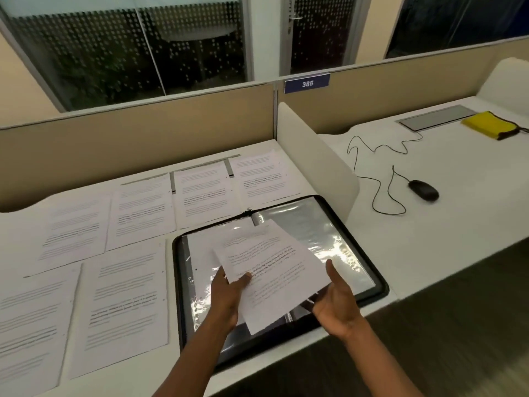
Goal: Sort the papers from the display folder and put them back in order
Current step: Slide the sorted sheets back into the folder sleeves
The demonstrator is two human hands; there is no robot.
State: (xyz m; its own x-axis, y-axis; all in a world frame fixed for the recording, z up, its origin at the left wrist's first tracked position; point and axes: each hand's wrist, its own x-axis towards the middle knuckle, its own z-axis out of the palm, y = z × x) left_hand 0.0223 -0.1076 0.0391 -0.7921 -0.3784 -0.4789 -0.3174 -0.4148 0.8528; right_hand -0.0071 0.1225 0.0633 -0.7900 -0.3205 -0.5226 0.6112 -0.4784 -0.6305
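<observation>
Step in hand: 1 white printed sheet of paper [272, 279] is up off the worktop, tilted, over the open black zip-edged display folder with clear plastic sleeves [320, 239]. Can't tell if it's just out of a sleeve or headed back in; my read is it still needs placing among the laid-out pages or sliding into a pocket.

Left hand [229, 296]: forearm comes up from the near edge, grip pinching the sheet's left edge, thumb on top of the print, fingers under. Right hand [337, 302]: palm turned inward at the sheet's lower right corner, thumb up, fingers loose and relaxed; whether they touch the paper underneath is hidden. Looks released, not clenched.

Next move calls for reading the page text or number, then matching it to a slot. Sleeve entry needs the right hand to open the pocket mouth.

Farther out: 6 white printed pages [137, 210] lie flat in 2 rows on the white worktop [171, 368], left of and behind the folder. Beyond the white divider [315, 156]: black corded mouse [423, 190], yellow cloth [486, 124].
</observation>
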